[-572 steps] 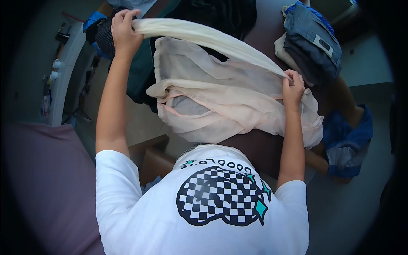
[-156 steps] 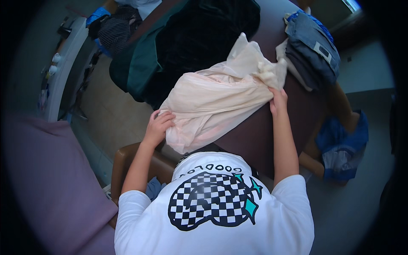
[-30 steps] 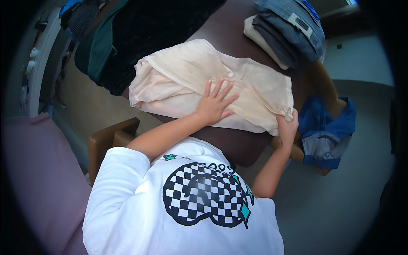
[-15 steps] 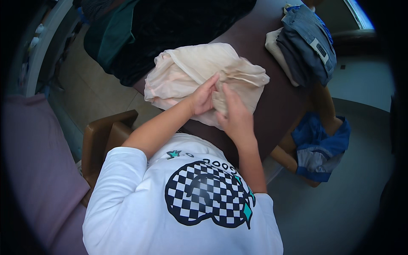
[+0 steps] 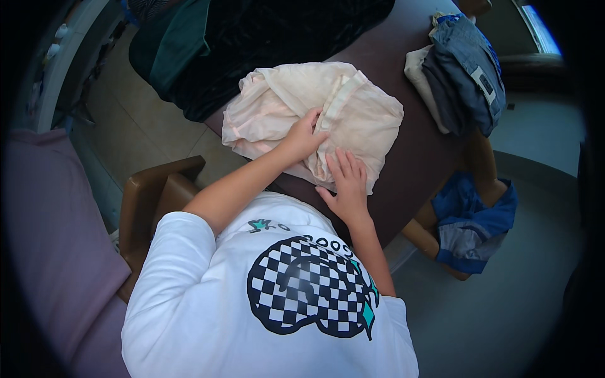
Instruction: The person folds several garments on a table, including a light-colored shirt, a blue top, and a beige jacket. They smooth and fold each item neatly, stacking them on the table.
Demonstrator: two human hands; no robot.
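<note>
A thin cream garment (image 5: 368, 120) lies folded into a loose bundle on the dark brown table. A pale band runs slantwise across its top, and sheer pinkish layers bunch at its left side. My left hand (image 5: 304, 135) is closed at the middle of the bundle, its thumb and fingers pinching the cloth beside the band. My right hand (image 5: 346, 183) rests flat on the garment's near edge, fingers spread and pointing away from me, with nothing gripped.
Dark green and black velvety cloth (image 5: 252, 50) covers the table's far left. Folded trousers (image 5: 469, 69) are stacked at the far right. A blue and grey garment (image 5: 472, 220) hangs on a wooden chair at right. A brown chair (image 5: 154, 201) and pink cloth (image 5: 63, 239) are at left.
My right hand has let go of the bunched cloth and flattened onto the near edge. The garment's right part now lies smoother, with the band laid across the top.
</note>
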